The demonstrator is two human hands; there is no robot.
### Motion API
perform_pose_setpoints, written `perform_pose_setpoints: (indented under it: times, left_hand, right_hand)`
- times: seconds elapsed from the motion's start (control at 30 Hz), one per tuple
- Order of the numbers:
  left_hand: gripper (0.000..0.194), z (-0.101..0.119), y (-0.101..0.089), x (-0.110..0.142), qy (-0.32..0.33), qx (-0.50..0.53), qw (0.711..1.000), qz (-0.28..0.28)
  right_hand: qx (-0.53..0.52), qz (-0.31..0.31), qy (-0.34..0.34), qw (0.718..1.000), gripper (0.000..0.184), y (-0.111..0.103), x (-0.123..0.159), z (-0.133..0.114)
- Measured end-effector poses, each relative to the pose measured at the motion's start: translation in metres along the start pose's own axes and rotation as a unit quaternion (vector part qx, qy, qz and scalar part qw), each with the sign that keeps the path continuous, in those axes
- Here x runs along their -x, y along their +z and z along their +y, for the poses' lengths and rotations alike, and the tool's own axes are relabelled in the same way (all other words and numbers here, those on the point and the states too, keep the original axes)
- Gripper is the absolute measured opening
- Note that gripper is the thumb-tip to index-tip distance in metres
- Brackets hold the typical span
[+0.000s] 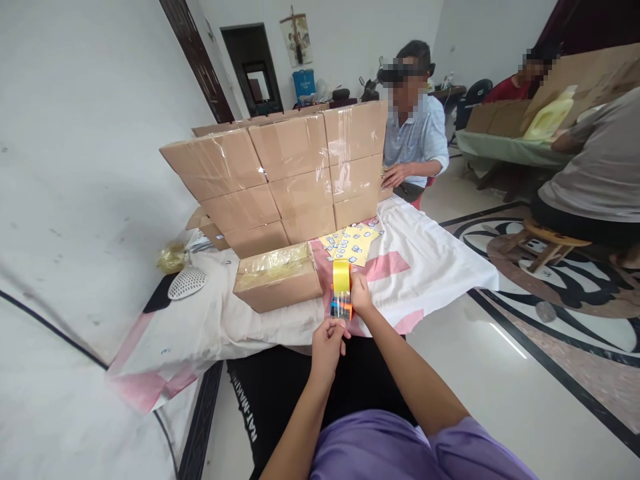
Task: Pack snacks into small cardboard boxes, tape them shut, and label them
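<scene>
My right hand is closed around a tape dispenser with a yellowish tape roll and an orange and blue frame, held upright over the table's near edge. My left hand sits just below it, fingers pinched at the clear tape end coming off the dispenser. A taped cardboard box lies on the white and pink cloth just left of the dispenser.
A wall of stacked taped boxes stands behind. Yellow sticker sheets lie beside them. A white perforated object and crumpled tape lie at the left. A person in a light shirt sits across; others work at the right.
</scene>
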State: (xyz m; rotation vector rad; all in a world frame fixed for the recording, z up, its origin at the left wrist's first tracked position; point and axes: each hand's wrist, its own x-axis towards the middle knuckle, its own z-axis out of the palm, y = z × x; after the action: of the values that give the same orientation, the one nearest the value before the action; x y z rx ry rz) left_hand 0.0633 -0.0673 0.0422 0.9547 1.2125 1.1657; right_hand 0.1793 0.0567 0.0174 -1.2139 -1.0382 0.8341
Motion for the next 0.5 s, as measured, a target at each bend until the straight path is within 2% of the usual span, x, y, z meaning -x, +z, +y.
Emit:
perform_pose_setpoints:
  times: [0.3, 0.5]
  left_hand:
    - [0.034, -0.003, -0.011, 0.017, -0.019, -0.014, 1.0, -0.004]
    - [0.038, -0.007, -0.016, 0.026, -0.026, -0.02, 0.999, -0.011]
  right_hand:
    - [-0.016, 0.019, 0.038, 0.999, 0.052, 0.002, -0.001, 0.002]
    - [-0.01, -0.002, 0.007, 1.0, 0.058, 0.001, 0.0, 0.001]
